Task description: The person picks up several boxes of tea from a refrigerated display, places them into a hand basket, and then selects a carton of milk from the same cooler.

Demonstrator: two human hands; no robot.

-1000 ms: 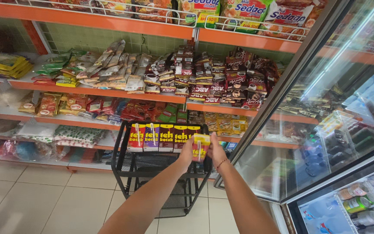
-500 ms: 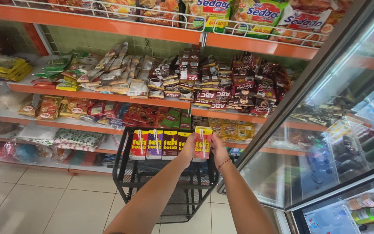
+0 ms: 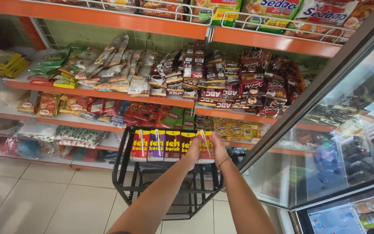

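A row of small drink cartons, red, purple and dark, each with a straw, stands along the far rim of a black wire basket. My left hand and my right hand together hold the red carton at the right end of that row. Both forearms reach forward over the basket. How far the fingers wrap the carton is partly hidden.
Orange shelves behind the basket carry several snack and sachet packets. An open glass cooler door stands at right, with bottles inside the cooler. Pale tiled floor lies to the left.
My hands have pushed the red carton forward and slightly up against the end of the row. The view has shifted a little closer to the basket.
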